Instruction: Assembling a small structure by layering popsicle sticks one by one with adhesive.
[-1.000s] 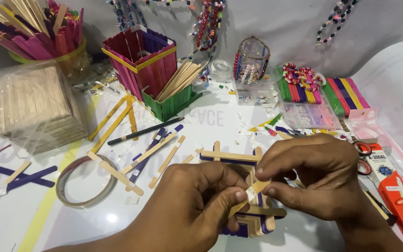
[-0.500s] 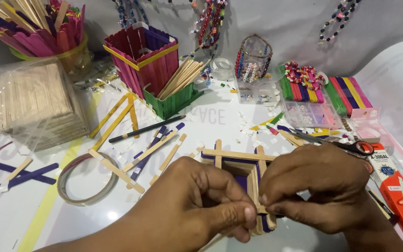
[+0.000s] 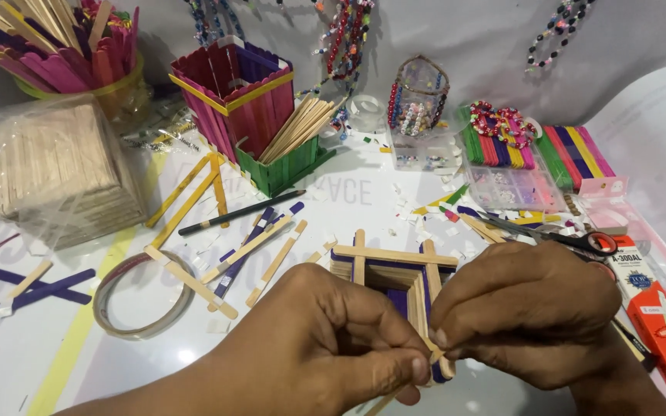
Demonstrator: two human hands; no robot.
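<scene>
while the stick frame [image 3: 395, 270] rests on the surface [image 3: 348, 192], a stick end [image 3: 435, 356] is pinched closed by left hand [image 3: 325, 347] and right hand [image 3: 533, 312].

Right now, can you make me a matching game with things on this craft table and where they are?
Things:
1. tape ring
2. scissors
3. pencil
4. stick frame

Places:
A. far right, beside the red box
B. between the two hands
C. left, flat on the table
D. in front of the green stick holder

Pairs: 1-C, 2-A, 3-D, 4-B
</scene>
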